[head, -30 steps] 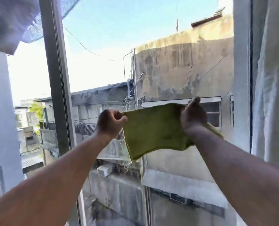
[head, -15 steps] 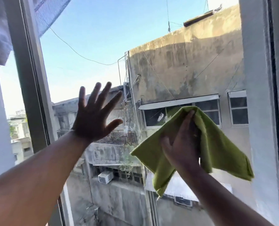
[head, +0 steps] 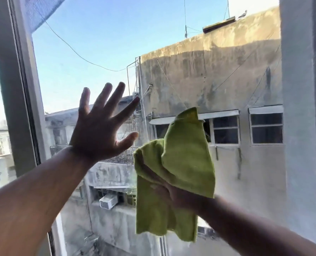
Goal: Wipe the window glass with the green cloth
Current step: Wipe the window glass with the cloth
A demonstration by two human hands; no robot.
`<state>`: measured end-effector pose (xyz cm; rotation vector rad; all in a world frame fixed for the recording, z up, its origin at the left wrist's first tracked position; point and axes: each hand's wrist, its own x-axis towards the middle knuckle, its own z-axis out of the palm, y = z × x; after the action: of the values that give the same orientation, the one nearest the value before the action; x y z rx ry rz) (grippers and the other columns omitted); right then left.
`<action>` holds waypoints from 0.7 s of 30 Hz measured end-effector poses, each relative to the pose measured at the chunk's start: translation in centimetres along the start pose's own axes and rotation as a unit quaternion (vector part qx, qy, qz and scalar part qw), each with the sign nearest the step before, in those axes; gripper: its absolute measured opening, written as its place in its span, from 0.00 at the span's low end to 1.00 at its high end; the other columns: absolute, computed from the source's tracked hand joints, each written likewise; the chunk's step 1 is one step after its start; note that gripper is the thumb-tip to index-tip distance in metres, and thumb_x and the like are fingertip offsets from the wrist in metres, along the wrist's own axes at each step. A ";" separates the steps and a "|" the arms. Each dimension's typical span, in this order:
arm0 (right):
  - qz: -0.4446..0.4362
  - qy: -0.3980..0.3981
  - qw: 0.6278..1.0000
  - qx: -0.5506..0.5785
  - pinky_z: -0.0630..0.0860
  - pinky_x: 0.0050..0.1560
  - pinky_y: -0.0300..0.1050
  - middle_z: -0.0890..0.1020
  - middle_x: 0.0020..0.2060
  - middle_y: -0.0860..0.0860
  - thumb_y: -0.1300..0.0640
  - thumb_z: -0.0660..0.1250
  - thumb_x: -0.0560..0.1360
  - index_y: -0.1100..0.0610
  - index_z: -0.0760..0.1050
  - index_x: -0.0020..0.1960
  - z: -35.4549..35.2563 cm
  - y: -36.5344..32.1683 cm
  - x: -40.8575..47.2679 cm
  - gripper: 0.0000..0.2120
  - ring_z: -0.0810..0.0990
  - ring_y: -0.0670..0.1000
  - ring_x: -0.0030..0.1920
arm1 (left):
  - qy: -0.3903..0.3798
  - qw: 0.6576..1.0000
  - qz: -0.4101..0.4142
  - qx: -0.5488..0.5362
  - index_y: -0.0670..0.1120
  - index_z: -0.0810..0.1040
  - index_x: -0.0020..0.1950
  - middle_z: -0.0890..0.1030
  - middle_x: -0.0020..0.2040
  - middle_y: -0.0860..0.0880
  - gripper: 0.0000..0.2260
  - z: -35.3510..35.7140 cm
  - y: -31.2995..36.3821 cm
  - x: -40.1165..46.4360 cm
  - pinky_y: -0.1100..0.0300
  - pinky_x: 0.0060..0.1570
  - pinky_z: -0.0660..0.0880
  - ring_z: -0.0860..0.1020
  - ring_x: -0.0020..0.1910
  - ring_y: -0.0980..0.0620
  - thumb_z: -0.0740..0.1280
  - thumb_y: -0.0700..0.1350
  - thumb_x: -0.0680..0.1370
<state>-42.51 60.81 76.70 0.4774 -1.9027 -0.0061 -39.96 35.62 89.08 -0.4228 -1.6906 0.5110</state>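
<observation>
Stained buildings and blue sky fill the glass. Your left hand, frame center-left, is spread flat and empty. Your right hand, lower center, grips the cloth, mostly hidden beneath it.

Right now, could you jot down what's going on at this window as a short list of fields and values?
setting: window glass with a grey frame, looking out on stained concrete buildings
left hand: open, fingers spread, raised flat toward the glass, holding nothing
right hand: mostly covered by the green cloth, gripping it
cloth state: bunched and draped over the hand, corners hanging down
contact with glass: cannot tell
</observation>
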 end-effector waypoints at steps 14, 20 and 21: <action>-0.082 0.038 0.995 0.040 0.71 0.66 0.61 0.62 0.78 0.50 0.47 0.54 0.81 0.48 0.49 0.81 -3.1 2.3 5.5 0.30 0.71 0.57 0.71 | -0.006 1.000 0.000 0.010 0.52 0.57 0.81 0.55 0.82 0.40 0.32 0.1 0.4 -0.2 0.29 0.75 0.52 0.56 0.81 0.38 0.48 0.66 0.80; -0.119 0.004 0.946 0.302 0.49 0.80 0.44 0.62 0.75 0.59 0.63 0.52 0.80 0.63 0.57 0.76 -6.4 1.9 5.2 0.24 0.59 0.54 0.77 | 0.002 0.999 -0.049 0.006 0.45 0.56 0.81 0.54 0.82 0.37 0.33 -1.2 -1.0 0.9 0.34 0.77 0.47 0.52 0.81 0.39 0.48 0.64 0.82; -0.095 0.047 0.948 0.301 0.51 0.79 0.41 0.66 0.73 0.61 0.65 0.53 0.78 0.65 0.62 0.75 -7.3 1.1 5.7 0.25 0.61 0.53 0.75 | 0.000 0.997 -0.078 -0.005 0.45 0.55 0.82 0.53 0.82 0.38 0.34 -1.2 -1.2 1.1 0.35 0.78 0.46 0.50 0.81 0.40 0.48 0.64 0.82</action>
<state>-38.01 61.55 84.85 1.0515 -1.7358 0.4756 -39.00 35.34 90.86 -0.2954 -1.7105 0.3890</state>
